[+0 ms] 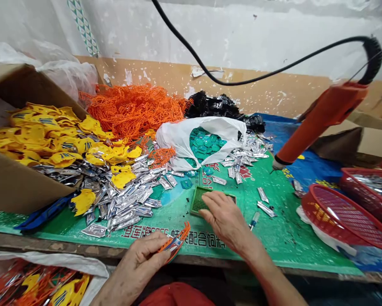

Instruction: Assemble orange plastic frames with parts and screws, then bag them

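My left hand (pixel 146 259) is closed around an orange plastic part with a silver piece (pixel 174 243) set in it, near the table's front edge. The orange part sticks out past my thumb and fingers. My right hand (pixel 224 216) hovers at a small green gridded tray (pixel 197 199) and covers much of it. Its fingers are bent over the tray with the thumb apart from them; no held thing shows. Right of that hand lies a small screwdriver (pixel 254 219) with a teal handle. Loose silver pieces (pixel 127 210) are heaped left of the tray.
An orange power screwdriver (pixel 321 123) hangs at the right on a black cable. A box of yellow parts (pixel 47 136) stands left, orange frames (pixel 136 108) behind. A white bag (pixel 174 136) holds teal parts (pixel 206 142). Red baskets (pixel 315 191) sit right.
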